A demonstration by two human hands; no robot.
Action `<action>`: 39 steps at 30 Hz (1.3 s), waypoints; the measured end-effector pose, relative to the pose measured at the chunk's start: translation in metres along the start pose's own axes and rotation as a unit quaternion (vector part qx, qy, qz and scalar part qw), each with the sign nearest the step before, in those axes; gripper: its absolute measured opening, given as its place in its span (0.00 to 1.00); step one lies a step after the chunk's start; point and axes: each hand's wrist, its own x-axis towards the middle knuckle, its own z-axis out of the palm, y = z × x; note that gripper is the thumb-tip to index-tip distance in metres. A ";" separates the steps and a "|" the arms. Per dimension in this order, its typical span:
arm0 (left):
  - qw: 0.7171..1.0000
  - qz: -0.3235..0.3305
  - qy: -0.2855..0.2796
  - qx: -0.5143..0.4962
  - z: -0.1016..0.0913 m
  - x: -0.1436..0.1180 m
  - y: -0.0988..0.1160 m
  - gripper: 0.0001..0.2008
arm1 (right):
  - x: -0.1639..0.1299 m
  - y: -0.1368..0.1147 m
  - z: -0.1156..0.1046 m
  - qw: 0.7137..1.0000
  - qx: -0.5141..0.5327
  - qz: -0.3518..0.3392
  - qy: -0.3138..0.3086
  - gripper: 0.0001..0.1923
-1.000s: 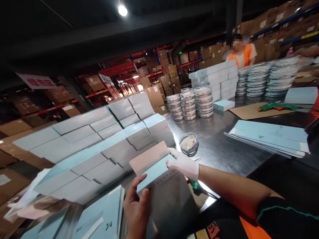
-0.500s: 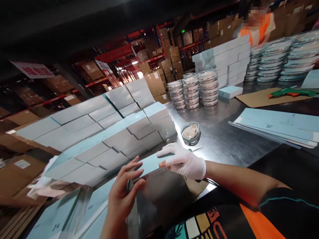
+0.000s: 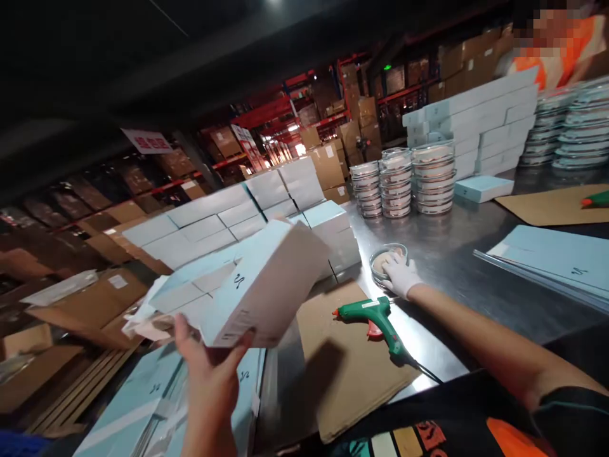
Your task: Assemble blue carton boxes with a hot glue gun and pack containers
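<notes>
My bare left hand (image 3: 212,368) grips one end of a light blue and white box (image 3: 266,285), tilted up above the table. A small dark mark shows on its blue face, and printed text runs along the near end. My right hand (image 3: 398,273), in a white glove with bare fingertips, reaches onto a round clear-rimmed container (image 3: 379,261) with a beige disc inside. Its fingers rest on the container's rim and disc. Between my arms, a green glue gun (image 3: 368,311) with an orange tip and red trigger lies on a cardboard sheet (image 3: 342,374).
Stacked white boxes (image 3: 200,228) line the table's left side. Round containers (image 3: 394,184) stand in piles at the back, beside a wall of boxes (image 3: 495,120). Flat blue sheets (image 3: 556,260) lie right; more blue pieces (image 3: 128,400) lie lower left. A co-worker's orange vest (image 3: 556,57) shows behind.
My left hand has lifted and tilted the box. My right hand has left the box and moved to the round container. The glue gun and cardboard are now uncovered; the view has shifted left.
</notes>
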 end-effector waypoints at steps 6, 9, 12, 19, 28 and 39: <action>0.942 -0.243 -0.120 -0.199 0.037 -0.045 -0.035 0.59 | 0.002 0.028 -0.015 0.993 0.037 0.051 0.098 0.16; 0.938 -0.256 -0.145 -0.183 0.047 -0.060 -0.047 0.56 | 0.010 0.022 -0.049 0.974 0.108 0.065 0.188 0.17; 0.948 -0.237 -0.158 -0.145 0.050 -0.069 -0.058 0.51 | 0.000 0.006 -0.096 0.948 0.190 0.041 0.252 0.18; 0.918 -0.277 -0.211 -0.190 0.066 -0.100 -0.078 0.54 | -0.048 -0.085 -0.170 0.944 0.304 -0.123 0.034 0.21; 0.951 -0.198 -0.237 -0.009 0.065 -0.108 -0.102 0.45 | -0.080 -0.102 -0.098 0.933 0.299 -0.201 -0.022 0.28; 0.990 -0.003 -0.138 -0.024 0.056 -0.098 -0.088 0.33 | -0.104 -0.140 0.013 0.872 0.467 -0.129 -0.070 0.35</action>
